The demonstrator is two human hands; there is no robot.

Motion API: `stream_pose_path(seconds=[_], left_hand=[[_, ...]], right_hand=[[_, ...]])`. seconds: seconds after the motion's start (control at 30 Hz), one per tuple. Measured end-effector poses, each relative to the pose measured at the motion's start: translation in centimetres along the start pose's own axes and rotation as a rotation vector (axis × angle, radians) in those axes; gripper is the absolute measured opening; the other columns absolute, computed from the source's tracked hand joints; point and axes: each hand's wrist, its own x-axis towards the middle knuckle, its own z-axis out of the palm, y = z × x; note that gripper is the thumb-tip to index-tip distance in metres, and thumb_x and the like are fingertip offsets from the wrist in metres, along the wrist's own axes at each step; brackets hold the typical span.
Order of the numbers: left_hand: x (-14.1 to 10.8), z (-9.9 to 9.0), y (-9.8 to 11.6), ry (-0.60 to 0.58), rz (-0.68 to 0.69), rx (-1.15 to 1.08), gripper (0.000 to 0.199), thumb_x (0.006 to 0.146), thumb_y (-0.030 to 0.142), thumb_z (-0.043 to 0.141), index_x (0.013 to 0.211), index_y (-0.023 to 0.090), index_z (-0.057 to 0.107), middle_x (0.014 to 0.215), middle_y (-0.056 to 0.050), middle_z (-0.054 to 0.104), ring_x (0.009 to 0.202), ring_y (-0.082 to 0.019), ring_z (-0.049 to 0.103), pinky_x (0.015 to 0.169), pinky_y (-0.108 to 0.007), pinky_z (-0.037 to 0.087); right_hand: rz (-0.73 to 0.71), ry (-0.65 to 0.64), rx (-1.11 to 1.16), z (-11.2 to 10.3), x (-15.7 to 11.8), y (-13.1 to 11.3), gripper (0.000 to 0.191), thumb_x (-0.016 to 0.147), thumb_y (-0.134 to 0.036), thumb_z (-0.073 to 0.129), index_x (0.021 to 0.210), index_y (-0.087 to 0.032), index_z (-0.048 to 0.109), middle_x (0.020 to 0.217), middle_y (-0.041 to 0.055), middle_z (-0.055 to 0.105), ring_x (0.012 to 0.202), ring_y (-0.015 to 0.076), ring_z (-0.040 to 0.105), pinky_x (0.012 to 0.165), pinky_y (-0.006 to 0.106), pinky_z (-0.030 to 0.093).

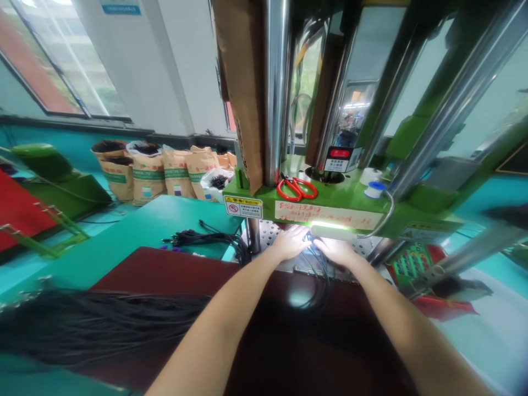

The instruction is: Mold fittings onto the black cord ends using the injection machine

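My left hand [291, 243] and my right hand [336, 252] meet over a perforated steel plate [264, 234] under the green moulding press [330, 201]. Thin black cables [317, 269] run from beneath my right hand down across a dark red mat [165, 272]. My left fingertips lie flat beside those cables. The fingers hide the cable ends and whatever lies under them. Red-handled scissors [296, 188] rest on the press's green bed, above my hands.
Steel press columns [276, 93] rise ahead. Black cable bundles lie on a green table [136, 231] and at the lower left [94, 324]. Tape rolls [374, 190] stand on the bed. A control panel [412, 263] sits to the right. Filled sacks [148, 173] line the wall.
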Motion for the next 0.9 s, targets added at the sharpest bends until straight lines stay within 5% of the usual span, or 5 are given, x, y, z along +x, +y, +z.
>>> stream_pose_path(seconds=[0.37, 0.67, 0.9], left_hand=[[1.2, 0.0, 0.1, -0.069, -0.101, -0.085, 0.052, 0.087, 0.049, 0.03, 0.126, 0.019, 0.043, 0.122, -0.012, 0.052, 0.118, -0.025, 0.042, 0.097, -0.04, 0.031], [-0.4, -1.1, -1.1, -0.097, -0.103, -0.073, 0.055, 0.086, 0.046, 0.034, 0.134, 0.022, 0.029, 0.14, -0.008, 0.035, 0.12, -0.022, 0.041, 0.099, -0.036, 0.03], [-0.2, -0.9, -0.9, -0.099, -0.154, -0.066, 0.055, 0.087, 0.046, 0.031, 0.135, 0.021, 0.027, 0.138, -0.008, 0.037, 0.121, -0.022, 0.041, 0.099, -0.035, 0.031]], right_hand=[[0.053, -0.039, -0.029, -1.1, 0.8, -1.8, 0.042, 0.088, -0.041, 0.038, 0.114, -0.014, 0.056, 0.109, 0.0138, 0.062, 0.103, 0.0237, 0.054, 0.093, 0.035, 0.034], [0.107, -0.006, -0.033, -0.4, -0.5, 0.6, 0.041, 0.091, -0.039, 0.03, 0.108, -0.016, 0.06, 0.1, 0.0103, 0.066, 0.102, 0.0218, 0.055, 0.087, 0.031, 0.037], [0.115, 0.031, -0.052, -0.3, 0.0, 1.1, 0.036, 0.089, -0.039, 0.037, 0.1, -0.018, 0.064, 0.1, 0.0094, 0.066, 0.098, 0.0216, 0.057, 0.086, 0.029, 0.037]])
